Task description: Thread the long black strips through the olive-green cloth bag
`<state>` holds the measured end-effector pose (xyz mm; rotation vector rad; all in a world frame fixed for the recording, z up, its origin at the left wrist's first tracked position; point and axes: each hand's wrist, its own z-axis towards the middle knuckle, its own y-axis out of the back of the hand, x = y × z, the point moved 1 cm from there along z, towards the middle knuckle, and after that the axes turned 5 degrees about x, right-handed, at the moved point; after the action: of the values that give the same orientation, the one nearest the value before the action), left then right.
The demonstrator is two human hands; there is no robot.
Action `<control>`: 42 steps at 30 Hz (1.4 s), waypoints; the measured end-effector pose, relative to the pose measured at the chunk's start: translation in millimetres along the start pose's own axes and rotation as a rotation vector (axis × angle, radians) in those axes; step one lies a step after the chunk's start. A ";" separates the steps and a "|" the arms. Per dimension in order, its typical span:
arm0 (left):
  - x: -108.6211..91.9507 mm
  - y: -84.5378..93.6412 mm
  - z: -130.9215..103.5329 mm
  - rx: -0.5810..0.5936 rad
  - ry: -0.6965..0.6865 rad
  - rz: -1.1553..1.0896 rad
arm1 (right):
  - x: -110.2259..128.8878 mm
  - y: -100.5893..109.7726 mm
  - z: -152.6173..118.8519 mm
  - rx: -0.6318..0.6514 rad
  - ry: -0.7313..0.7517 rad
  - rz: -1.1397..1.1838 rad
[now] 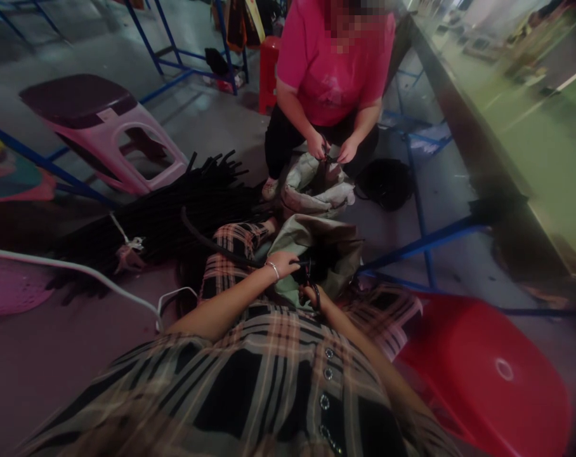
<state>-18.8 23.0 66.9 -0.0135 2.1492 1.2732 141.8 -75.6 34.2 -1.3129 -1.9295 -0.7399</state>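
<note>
My left hand [283, 264] is closed around a long black tube [216, 246], whose far part curves out to the left over my knee. The tube's short end points right, above an open grey-green sack [292, 238] between my knees. Close by on the right, my right hand [311, 294] is closed on dark-handled scissors [308, 279], whose blades are hard to make out near the tube end. Dark contents show inside the sack. A bracelet is on each of my wrists.
Opposite sits a person [335, 76] in a pink shirt, hands over a white sack [311, 200]. Black tubes [174, 203] lie in a bundle at left, near a pink stool [121, 146]. A red stool [488, 374] stands right, below a blue-framed table [483, 146].
</note>
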 end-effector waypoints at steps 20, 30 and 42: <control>-4.0 -1.9 2.6 0.031 -0.034 0.033 | -13.7 4.6 3.1 0.003 0.090 -0.033; -6.8 1.5 0.6 0.030 -0.008 0.013 | -10.9 2.8 0.9 -0.077 0.042 -0.033; -7.9 2.9 1.1 0.026 0.002 -0.007 | -19.7 3.1 7.6 -0.142 0.012 -0.054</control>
<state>-12.9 23.1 72.9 -0.0121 2.1656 1.2419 148.2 -79.7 14.3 -1.3414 -1.9386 -0.9244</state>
